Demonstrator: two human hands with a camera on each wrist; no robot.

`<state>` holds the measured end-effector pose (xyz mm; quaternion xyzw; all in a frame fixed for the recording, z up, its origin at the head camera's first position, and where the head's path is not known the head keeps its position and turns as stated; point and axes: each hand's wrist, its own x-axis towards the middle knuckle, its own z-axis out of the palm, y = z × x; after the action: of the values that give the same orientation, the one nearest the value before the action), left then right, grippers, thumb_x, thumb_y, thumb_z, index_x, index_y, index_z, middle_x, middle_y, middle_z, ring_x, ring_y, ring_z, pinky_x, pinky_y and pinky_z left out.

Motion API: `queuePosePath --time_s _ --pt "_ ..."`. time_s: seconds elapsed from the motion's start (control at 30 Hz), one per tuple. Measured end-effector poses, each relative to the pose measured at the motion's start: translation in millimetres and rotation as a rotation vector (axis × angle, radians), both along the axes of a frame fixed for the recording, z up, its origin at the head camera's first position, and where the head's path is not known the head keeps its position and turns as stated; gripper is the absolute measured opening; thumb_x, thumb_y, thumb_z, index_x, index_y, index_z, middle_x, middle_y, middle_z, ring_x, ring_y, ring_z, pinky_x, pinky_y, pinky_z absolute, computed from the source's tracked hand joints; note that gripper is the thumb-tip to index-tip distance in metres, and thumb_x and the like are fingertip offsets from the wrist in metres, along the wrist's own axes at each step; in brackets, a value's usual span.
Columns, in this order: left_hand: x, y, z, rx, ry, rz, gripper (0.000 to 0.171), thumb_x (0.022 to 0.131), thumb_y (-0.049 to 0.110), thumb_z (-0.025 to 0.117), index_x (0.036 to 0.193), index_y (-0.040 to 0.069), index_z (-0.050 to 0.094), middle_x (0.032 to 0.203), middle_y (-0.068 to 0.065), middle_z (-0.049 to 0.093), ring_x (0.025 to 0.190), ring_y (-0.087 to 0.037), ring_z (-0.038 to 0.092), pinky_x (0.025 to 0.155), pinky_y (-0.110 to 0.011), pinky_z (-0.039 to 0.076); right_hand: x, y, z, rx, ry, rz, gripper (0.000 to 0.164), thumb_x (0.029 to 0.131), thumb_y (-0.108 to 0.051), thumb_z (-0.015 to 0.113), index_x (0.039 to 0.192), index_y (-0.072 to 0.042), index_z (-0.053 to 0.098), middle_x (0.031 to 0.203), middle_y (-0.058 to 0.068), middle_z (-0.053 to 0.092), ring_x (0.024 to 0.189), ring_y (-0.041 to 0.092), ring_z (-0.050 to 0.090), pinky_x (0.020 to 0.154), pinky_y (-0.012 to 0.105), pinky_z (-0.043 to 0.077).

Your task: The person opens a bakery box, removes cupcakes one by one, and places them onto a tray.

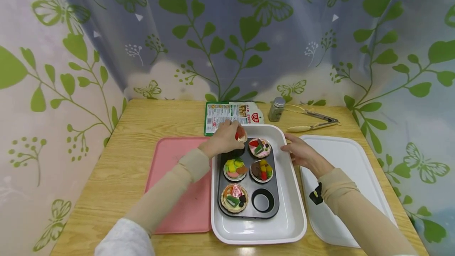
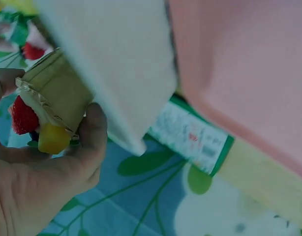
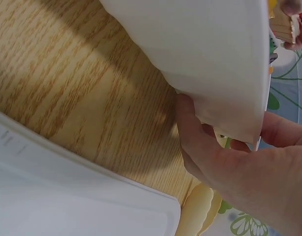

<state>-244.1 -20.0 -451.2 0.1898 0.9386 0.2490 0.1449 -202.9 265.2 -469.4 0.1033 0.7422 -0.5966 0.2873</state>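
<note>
My left hand (image 1: pixel 224 138) pinches a fruit tart (image 2: pixel 55 101) between thumb and fingers, over the far left cup of a dark muffin pan (image 1: pixel 243 213). The tart's paper cup is tan, with red and yellow fruit pieces at its top. Several other tarts sit in the pan, among them a tart with chocolate and yellow pieces (image 1: pixel 261 170); the near right cup (image 1: pixel 263 200) is empty. The pan lies inside a deep white tray (image 1: pixel 293 208). My right hand (image 1: pixel 302 154) grips this tray's right wall near the far corner, thumb at the rim and fingers outside.
A pink tray (image 1: pixel 177 216) lies left of the white one, and a flat white tray (image 1: pixel 337 161) lies to the right. Behind stand a green-edged food packet (image 1: pixel 224 113) and a glass shaker (image 1: pixel 277 109). Tongs (image 1: pixel 316 121) rest at the back right of the wooden table (image 1: pixel 117 161).
</note>
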Motion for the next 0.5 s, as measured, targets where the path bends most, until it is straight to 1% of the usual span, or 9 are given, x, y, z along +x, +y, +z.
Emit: queuePosePath --time_s 0.13,0.27,0.37,0.5 --pt "5.2 -2.1 13.1 0.039 0.028 0.010 0.075 0.092 0.030 0.081 0.155 0.011 0.045 0.145 -0.019 0.047 0.126 -0.036 0.047 0.097 -0.048 0.051 -0.4 -0.6 -1.4 -0.002 0.003 0.007 0.071 0.109 -0.008 0.043 0.171 -0.014 0.008 0.163 0.034 0.032 0.139 0.049 0.050 0.101 0.055 0.053" --pt "9.9 -5.1 23.2 0.072 0.049 0.021 0.074 0.092 0.027 0.080 0.156 0.015 0.046 0.150 -0.018 0.044 0.127 -0.036 0.045 0.093 -0.047 0.052 -0.5 -0.6 -1.3 -0.005 0.001 0.015 0.069 0.111 -0.011 0.041 0.171 -0.015 0.008 0.163 0.034 0.032 0.139 0.048 0.049 0.100 0.054 0.054" --pt "12.7 -8.9 29.7 0.096 0.068 0.027 0.074 0.090 0.024 0.080 0.157 0.016 0.047 0.153 -0.017 0.042 0.128 -0.037 0.045 0.092 -0.047 0.053 0.0 0.4 -0.9 -0.015 -0.007 0.024 0.068 0.112 -0.013 0.039 0.171 -0.015 0.005 0.164 0.034 0.030 0.143 0.050 0.046 0.102 0.057 0.053" --pt "15.2 -14.8 37.2 0.124 0.086 0.037 0.075 0.089 0.019 0.080 0.157 0.015 0.047 0.155 -0.015 0.040 0.128 -0.037 0.046 0.092 -0.047 0.052 1.6 2.6 0.2 -0.029 -0.016 0.032 0.069 0.112 -0.013 0.038 0.171 -0.016 0.001 0.167 0.034 0.025 0.149 0.053 0.038 0.108 0.062 0.048"
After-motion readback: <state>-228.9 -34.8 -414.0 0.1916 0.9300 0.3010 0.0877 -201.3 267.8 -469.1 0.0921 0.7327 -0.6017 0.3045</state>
